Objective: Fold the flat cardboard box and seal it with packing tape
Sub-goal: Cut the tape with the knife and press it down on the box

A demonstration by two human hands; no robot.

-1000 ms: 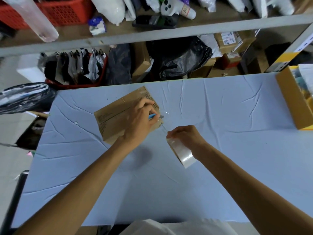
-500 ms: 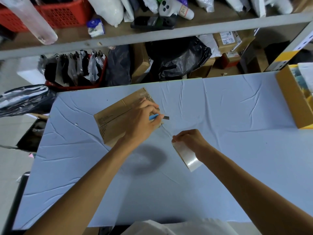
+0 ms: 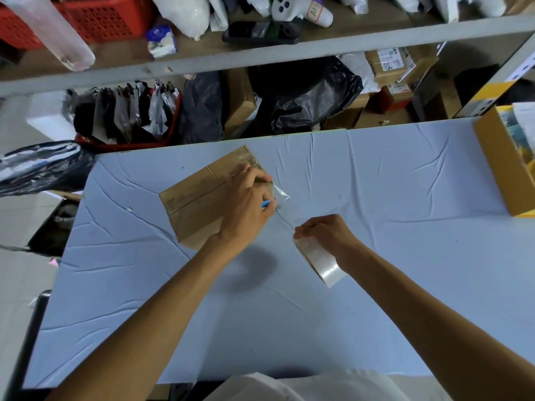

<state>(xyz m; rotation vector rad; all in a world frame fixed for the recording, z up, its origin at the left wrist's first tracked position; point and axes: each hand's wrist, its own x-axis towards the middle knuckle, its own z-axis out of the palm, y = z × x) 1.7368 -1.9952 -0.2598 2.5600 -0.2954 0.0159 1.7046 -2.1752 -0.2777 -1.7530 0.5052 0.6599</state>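
A brown cardboard box [image 3: 199,198] lies folded on the pale blue table [image 3: 376,227], left of centre. My left hand [image 3: 246,204] rests on its right end and grips a small blue-handled cutter [image 3: 265,204] at the box's edge. A strip of clear tape [image 3: 282,198] runs from the box's right end down to the roll of clear packing tape [image 3: 320,257], which my right hand [image 3: 327,233] holds just above the table. The cutter's blade is hidden by my fingers.
An open yellow-brown carton [image 3: 509,166] stands at the table's right edge. Behind the far edge are a red basket of bags [image 3: 124,117], black plastic bags [image 3: 304,94] and stacked parcels [image 3: 390,70] under a grey shelf. A black bag [image 3: 40,166] lies at the left.
My right hand has drawn the tape roll down and to the right, away from the box. My left hand has tightened over the cutter, and its blade no longer shows.
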